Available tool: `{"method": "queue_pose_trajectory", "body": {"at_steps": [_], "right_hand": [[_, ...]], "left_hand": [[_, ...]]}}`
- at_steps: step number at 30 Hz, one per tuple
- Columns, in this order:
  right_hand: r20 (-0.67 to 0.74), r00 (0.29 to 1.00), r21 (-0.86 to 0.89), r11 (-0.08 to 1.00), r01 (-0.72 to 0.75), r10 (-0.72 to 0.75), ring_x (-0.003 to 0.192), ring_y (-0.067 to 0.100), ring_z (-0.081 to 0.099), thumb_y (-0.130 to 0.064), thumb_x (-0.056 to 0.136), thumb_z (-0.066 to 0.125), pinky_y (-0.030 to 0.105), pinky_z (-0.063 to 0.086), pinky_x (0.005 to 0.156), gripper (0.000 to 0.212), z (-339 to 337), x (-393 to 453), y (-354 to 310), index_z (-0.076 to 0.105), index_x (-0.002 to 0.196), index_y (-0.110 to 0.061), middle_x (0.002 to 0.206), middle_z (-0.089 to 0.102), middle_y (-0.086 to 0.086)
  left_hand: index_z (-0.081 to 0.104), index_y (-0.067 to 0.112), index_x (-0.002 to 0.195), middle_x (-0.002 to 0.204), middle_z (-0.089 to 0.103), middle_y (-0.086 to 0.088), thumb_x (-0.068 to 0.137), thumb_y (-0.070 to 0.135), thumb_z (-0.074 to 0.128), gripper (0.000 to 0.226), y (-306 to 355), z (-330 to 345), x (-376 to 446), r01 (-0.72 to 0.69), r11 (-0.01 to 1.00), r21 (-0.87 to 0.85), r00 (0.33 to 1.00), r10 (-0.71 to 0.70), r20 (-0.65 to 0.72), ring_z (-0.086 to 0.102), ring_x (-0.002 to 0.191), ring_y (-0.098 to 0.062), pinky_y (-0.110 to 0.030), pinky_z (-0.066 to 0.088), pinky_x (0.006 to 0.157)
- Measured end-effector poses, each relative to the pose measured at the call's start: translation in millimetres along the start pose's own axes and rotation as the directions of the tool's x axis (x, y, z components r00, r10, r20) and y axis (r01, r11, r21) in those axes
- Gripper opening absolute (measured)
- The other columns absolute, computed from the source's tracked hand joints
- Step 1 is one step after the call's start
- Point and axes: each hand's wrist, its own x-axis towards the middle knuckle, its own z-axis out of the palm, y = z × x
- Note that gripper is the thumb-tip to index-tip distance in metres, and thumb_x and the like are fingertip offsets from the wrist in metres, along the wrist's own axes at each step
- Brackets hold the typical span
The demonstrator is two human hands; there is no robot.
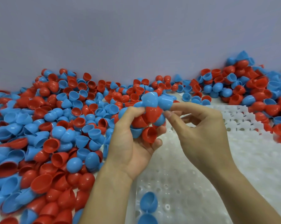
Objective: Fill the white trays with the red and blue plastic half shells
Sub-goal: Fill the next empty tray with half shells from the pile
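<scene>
Left hand (133,139) sits palm-up at centre of my view, fingers curled round a clutch of half shells (146,122), red and blue mixed, some nested into each other. Right hand (199,126) comes in from the right, thumb and forefinger pinching a blue shell (164,101) at the top of that clutch; its other fingers are loosely bent beneath. I cannot tell whether the pinched shell is free of the rest or still stuck to them.

White trays (201,183) lie under both hands, spreading near and right. Their round pockets show through translucent plastic. Two blue shells (148,202) sit on the tray at the near edge, one behind the other; the nearer one is cut off by the frame.

Loose pile of shells (47,135) covers the tabletop to the left, from near edge to far wall (136,29); open sides face every way. A second heap (249,88) banks up at far right, against the same pale wall, spilling onto the tray's far right edge. A thinner band of shells links the two heaps along the wall, beyond the hands.
</scene>
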Motion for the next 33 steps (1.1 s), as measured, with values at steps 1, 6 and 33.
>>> {"method": "queue_pose_trajectory", "body": {"at_steps": [1,6,33], "right_hand": [[-0.024,1.0,0.016,1.0,-0.011,0.011,0.071,0.009,0.066,-0.02,0.087,0.074,0.017,0.052,0.064,0.015,0,0,1,0.075,0.088,-0.035,0.078,0.072,-0.009],[0.027,0.998,0.087,0.994,-0.062,0.06,0.062,0.01,0.068,-0.017,0.091,0.069,0.014,0.052,0.058,0.013,-4,1,-2,0.073,0.091,-0.03,0.075,0.074,-0.005],[0.295,0.841,0.317,0.783,-0.535,0.454,0.045,0.008,0.05,-0.001,0.079,0.071,0.014,0.033,0.037,0.029,-17,5,-14,0.061,0.101,-0.016,0.062,0.064,-0.001]], "left_hand": [[0.075,0.005,0.099,0.088,0.068,-0.015,0.068,0.029,0.068,0.04,0,0,1,-0.011,1.0,-0.024,1.0,0.011,-0.017,0.063,0.055,-0.015,-0.02,0.044,0.039],[0.069,0.004,0.107,0.091,0.069,-0.016,0.067,0.026,0.07,0.045,1,-2,2,-0.038,0.993,-0.112,0.997,0.029,-0.077,0.062,0.056,-0.016,-0.021,0.045,0.039],[0.074,0.015,0.087,0.074,0.07,-0.009,0.08,0.016,0.066,0.01,-4,1,2,-0.168,0.976,0.14,0.978,0.183,-0.104,0.066,0.055,-0.015,-0.024,0.049,0.043]]}}
